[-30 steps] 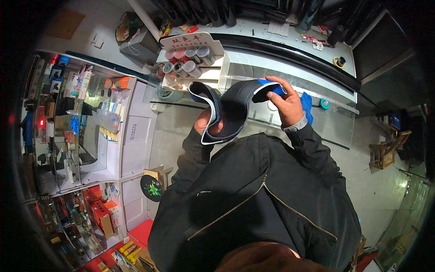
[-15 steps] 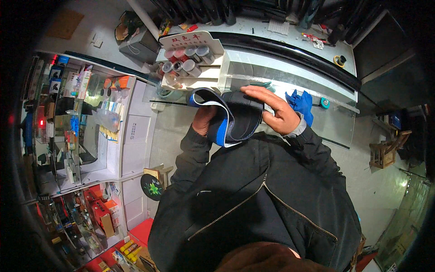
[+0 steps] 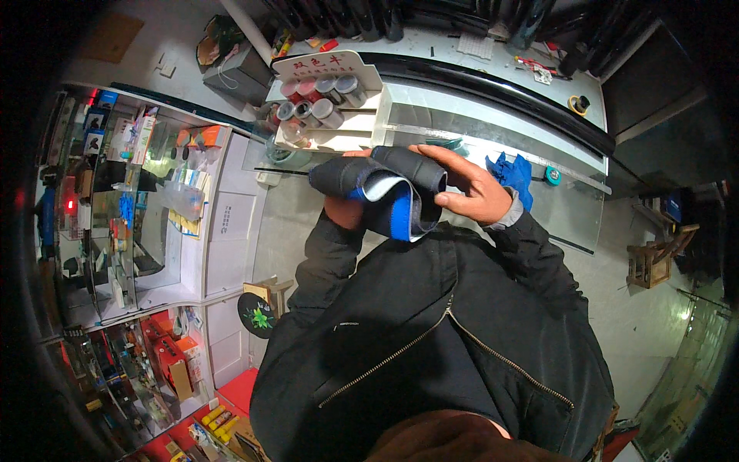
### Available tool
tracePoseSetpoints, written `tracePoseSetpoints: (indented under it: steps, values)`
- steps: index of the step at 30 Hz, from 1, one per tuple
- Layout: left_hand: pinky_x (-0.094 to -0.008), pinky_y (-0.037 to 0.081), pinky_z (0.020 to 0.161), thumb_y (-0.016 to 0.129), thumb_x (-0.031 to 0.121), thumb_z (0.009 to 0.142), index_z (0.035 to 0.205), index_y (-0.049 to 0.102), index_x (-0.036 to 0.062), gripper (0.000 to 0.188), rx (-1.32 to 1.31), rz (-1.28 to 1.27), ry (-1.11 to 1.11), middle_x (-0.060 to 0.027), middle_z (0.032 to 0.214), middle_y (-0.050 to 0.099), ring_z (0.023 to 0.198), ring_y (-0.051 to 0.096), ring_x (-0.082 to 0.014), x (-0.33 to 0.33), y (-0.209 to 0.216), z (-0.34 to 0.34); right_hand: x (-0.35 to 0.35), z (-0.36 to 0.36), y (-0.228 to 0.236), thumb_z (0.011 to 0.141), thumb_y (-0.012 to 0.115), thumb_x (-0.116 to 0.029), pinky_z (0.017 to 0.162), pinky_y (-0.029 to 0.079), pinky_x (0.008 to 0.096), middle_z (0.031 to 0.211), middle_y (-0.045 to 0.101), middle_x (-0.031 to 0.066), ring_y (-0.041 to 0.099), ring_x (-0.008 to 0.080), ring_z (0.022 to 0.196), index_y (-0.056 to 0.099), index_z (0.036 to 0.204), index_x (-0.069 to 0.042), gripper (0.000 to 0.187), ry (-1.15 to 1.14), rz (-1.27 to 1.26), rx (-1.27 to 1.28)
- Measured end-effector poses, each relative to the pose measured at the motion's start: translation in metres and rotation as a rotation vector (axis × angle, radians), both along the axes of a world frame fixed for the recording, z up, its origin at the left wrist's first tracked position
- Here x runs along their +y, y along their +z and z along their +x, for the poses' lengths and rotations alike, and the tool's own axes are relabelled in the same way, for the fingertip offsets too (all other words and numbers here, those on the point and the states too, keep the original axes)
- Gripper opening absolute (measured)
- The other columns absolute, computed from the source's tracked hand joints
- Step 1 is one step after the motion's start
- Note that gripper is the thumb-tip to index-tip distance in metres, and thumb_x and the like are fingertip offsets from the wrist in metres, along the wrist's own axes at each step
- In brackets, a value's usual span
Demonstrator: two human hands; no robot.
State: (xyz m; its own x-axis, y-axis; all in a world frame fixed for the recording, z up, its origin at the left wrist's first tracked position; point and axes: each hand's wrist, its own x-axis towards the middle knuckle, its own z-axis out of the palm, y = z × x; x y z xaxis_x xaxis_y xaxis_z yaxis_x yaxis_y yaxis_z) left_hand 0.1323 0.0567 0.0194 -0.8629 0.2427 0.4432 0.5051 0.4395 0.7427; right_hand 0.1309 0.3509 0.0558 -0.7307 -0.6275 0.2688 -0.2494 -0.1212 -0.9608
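Note:
Both my hands hold a thick, folded black fabric piece point(image 3: 409, 169) with a bright blue band and a white edge, close in front of my chest. My left hand point(image 3: 344, 213) grips it from the left and below, its fingers mostly hidden behind the fabric. On the other side, my right hand point(image 3: 476, 189) presses its fingers along the top and its thumb against the near side. The piece curls into an S-shaped fold, its blue band facing me. What kind of item it is, I cannot make out.
Beyond my hands stands a glass counter point(image 3: 539, 212). It carries a white display rack point(image 3: 369, 138) with several small jars, a crumpled blue cloth point(image 3: 509, 174) and a teal tape roll point(image 3: 552, 176). Stocked shelves point(image 3: 173, 262) are at left; a wooden stool point(image 3: 650, 262) is at right.
The fabric's left end has turned and folded outward, showing more black surface at left and more of the blue band in front. My right hand stays nearly in place.

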Motion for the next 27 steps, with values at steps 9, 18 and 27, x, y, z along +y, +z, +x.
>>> tracePoseSetpoints:
  steps: [9, 18, 27]
  values:
    - [-0.0448, 0.051, 0.109, 0.068, 0.0, 0.084, 0.095, 0.066, 0.0022, 0.011, -1.1, 1.262, -0.629, -0.0227, 0.138, 0.059, 0.128, 0.059, -0.0321, 0.012, 0.023, -0.01, 0.002, 0.0, -0.003, 0.09, 0.074, -0.016, 0.123, 0.029, 0.0416, 0.159, 0.045, 0.0167, 0.04, 0.0284, 0.149, 0.034, 0.16, -0.002, 0.083, -0.002, -0.116, -0.086]
    - [-0.0403, 0.04, 0.114, 0.075, -0.002, 0.087, 0.107, 0.066, 0.0065, 0.023, -0.454, 0.67, -0.566, -0.0156, 0.149, 0.047, 0.137, 0.05, -0.0282, 0.029, 0.035, 0.021, -0.007, -0.005, -0.013, 0.093, 0.072, -0.001, 0.106, 0.047, 0.0317, 0.13, 0.067, 0.0096, 0.062, 0.0179, 0.122, 0.061, 0.139, -0.005, 0.048, -0.305, -0.056, -0.045]
    - [-0.0443, 0.036, 0.119, 0.07, 0.018, 0.097, 0.132, 0.067, 0.0074, 0.036, -0.377, 0.461, -0.387, -0.0217, 0.157, 0.043, 0.148, 0.04, -0.0355, 0.015, 0.035, 0.015, 0.01, -0.011, -0.026, 0.102, 0.069, -0.015, 0.088, 0.055, 0.0296, 0.106, 0.074, 0.0052, 0.067, 0.0117, 0.098, 0.07, 0.123, -0.002, 0.025, -0.459, -0.003, -0.031]
